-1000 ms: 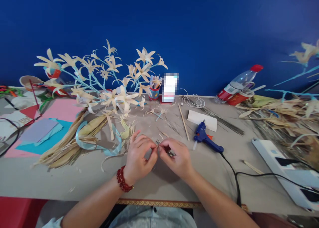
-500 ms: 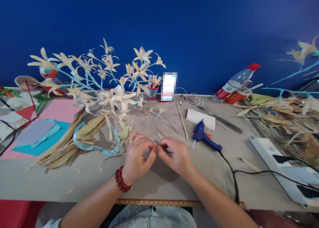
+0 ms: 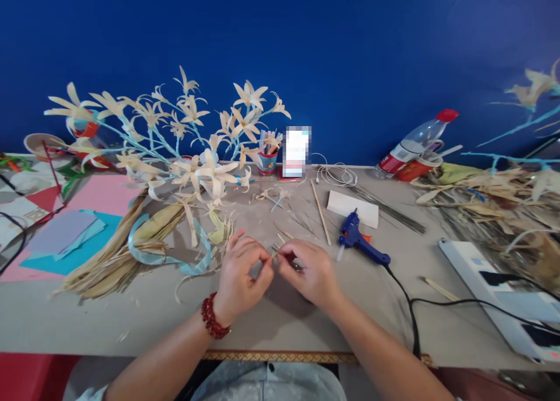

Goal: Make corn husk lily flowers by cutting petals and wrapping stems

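Note:
My left hand (image 3: 245,275), with a red bead bracelet (image 3: 214,316) at its wrist, is closed in a pinch of thumb and forefinger. Facing it, my right hand (image 3: 308,272) pinches in the same way, its fingertips a small gap away. Whatever lies between the fingertips is thin and too small to make out. Both hands are above the grey table (image 3: 175,331). Dried corn husks (image 3: 109,261) and a light blue ribbon (image 3: 199,267) lie left of my left hand. A blue glue gun (image 3: 363,240) rests right of my right hand.
Branches of husk flowers (image 3: 192,167) spread behind the hands. A phone (image 3: 296,153) stands by the wall. Coloured paper (image 3: 91,237) lies at left. Toward the right are a bottle (image 3: 411,147), thin wires (image 3: 389,208), a power strip (image 3: 485,296) and the glue gun's black cord (image 3: 409,302).
The fingertips of my two hands have drawn very slightly apart, my right hand shifting a little to the right. Both keep their pinch; the things on the table lie as before.

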### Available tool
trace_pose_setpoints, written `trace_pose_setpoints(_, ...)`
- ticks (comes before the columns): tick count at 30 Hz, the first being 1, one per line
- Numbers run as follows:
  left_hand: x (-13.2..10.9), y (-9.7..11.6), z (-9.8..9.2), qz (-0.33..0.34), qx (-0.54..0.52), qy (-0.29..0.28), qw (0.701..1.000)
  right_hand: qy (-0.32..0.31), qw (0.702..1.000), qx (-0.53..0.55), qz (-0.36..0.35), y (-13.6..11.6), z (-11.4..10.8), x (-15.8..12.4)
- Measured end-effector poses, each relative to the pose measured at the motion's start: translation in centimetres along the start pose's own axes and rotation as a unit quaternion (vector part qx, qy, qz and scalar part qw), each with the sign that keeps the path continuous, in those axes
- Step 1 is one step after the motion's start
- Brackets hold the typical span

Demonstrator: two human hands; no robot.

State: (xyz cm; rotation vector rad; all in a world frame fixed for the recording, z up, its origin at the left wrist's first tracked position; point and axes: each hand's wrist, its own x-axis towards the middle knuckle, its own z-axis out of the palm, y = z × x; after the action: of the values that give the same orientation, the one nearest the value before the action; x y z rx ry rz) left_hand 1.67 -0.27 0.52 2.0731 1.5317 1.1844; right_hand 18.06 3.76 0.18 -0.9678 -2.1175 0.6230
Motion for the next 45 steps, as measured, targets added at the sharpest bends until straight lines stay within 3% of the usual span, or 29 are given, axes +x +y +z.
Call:
trace_pose_setpoints(5, 0.1, -0.3, -0.1, -0.002, -0.006, 0.016, 1.0, 0.065, 0.997, -0.031, 0.021, 1.0, -1.3, 0.3)
trace_pose_setpoints(11, 0.1, -0.1, -0.1, -0.002, -0.016, 0.006, 1.0, -0.025, 0.999, 0.03, 0.018, -0.1, -0.4, 0.1)
trace_pose_setpoints(14, 0.0, -0.1, 0.0, 0.001, -0.018, 0.008, 1.0, -0.021, 0.999, 0.021, 0.014, 0.0, 0.1, 0.1)
trace_pose_setpoints(19, 0.0, -0.3, -0.1, -0.009, -0.012, 0.024, 1.0, 0.031, 0.998, 0.017, 0.055, 0.7, -1.1, 0.3)
trace_pose_setpoints(25, 0.0, -0.1, -0.1, -0.002, -0.015, 0.007, 1.0, -0.058, 0.994, 0.072, 0.053, -0.5, -0.4, 0.1)
trace_pose_setpoints(30, 0.0, 0.0, 0.1, 0.001, -0.008, -0.002, 1.0, -0.039, 0.997, 0.048, 0.05, -0.2, 0.3, -0.1)
trace_pose_setpoints(36, 0.1, -0.2, -0.2, -0.008, -0.007, 0.018, 1.0, 0.018, 0.998, 0.007, 0.066, 0.8, -1.3, 0.1)
trace_pose_setpoints(41, 0.1, -0.1, -0.1, -0.001, -0.003, 0.005, 1.0, -0.036, 0.999, 0.014, 0.026, -0.3, -0.5, 0.0)
trace_pose_setpoints(45, 0.0, 0.0, 0.1, 0.002, 0.003, 0.005, 1.0, -0.028, 0.999, -0.015, 0.004, -0.2, 0.3, -0.1)
